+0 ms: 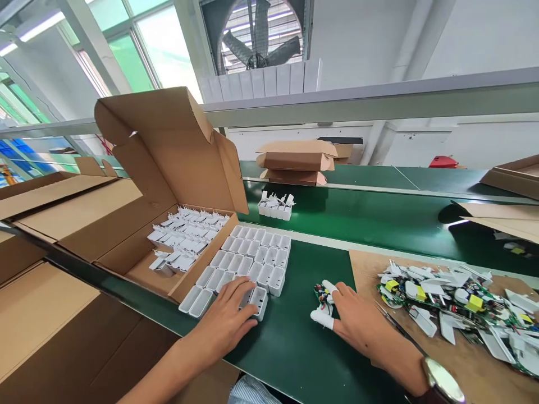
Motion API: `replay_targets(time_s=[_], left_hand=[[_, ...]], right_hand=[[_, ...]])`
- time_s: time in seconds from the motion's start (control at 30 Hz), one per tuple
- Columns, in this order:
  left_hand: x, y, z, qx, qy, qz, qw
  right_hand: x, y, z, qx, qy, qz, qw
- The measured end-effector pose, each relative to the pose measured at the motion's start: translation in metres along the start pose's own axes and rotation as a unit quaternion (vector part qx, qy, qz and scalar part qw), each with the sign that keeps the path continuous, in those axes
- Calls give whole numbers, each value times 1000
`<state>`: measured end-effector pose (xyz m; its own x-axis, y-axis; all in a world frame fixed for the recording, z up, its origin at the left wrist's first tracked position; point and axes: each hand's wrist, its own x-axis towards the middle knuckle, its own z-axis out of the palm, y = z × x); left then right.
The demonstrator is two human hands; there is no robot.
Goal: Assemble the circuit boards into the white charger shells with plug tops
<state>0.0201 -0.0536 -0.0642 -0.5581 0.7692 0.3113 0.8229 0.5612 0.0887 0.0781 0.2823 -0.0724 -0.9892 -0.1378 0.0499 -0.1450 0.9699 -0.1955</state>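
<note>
My left hand (229, 311) lies over the near end of the rows of white plastic cases (242, 255). Its thumb and fingers curl at the edge of a nearest case (260, 303), partly covering it. My right hand (353, 314), with white covers on thumb and fingertip, pinches a small circuit board assembly (324, 300) just above the green bench. The board shows green, red and white parts. At right, a pile of circuit board assemblies (455, 297) with white plastic parts and yellow blocks lies on a brown cardboard sheet (366, 269).
An open cardboard box (168, 151) at left holds rows of white pieces (189, 233). Farther back stand a small group of filled white cases (275, 206) and stacked cardboard boxes (297, 160). A thin dark tool (400, 328) lies beside my right forearm.
</note>
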Motion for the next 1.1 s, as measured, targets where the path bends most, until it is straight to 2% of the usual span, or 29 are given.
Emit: replay_targets(time_s=[0.17, 0.23, 0.33, 0.43, 0.6, 0.73, 0.83, 1.0, 1.1], left_hand=[[19, 30, -11, -71, -1, 59, 996], [30, 44, -7, -86, 0, 80, 993], [52, 59, 11, -94, 13, 91, 991], [77, 65, 33, -107, 4, 73, 992], [108, 67, 62, -153, -35, 45, 987], [113, 68, 81, -225, -7, -3, 974], [109, 67, 92, -263, 7, -36, 964], [103, 67, 99, -293, -2, -64, 954], [103, 68, 99, -295, -5, -64, 953]], right_hand=[[1, -1, 13, 139, 16, -48, 989], [2, 4, 19, 145, 32, -46, 988], [4, 10, 28, 96, 40, -12, 994], [3, 20, 33, 73, 61, 16, 995], [-5, 37, 35, 117, 118, -8, 986], [-8, 38, 32, 151, 128, -9, 980], [-10, 39, 27, 162, 108, 7, 981], [-18, 48, 17, 210, 53, 53, 975], [-19, 52, 14, 187, 53, 35, 980]])
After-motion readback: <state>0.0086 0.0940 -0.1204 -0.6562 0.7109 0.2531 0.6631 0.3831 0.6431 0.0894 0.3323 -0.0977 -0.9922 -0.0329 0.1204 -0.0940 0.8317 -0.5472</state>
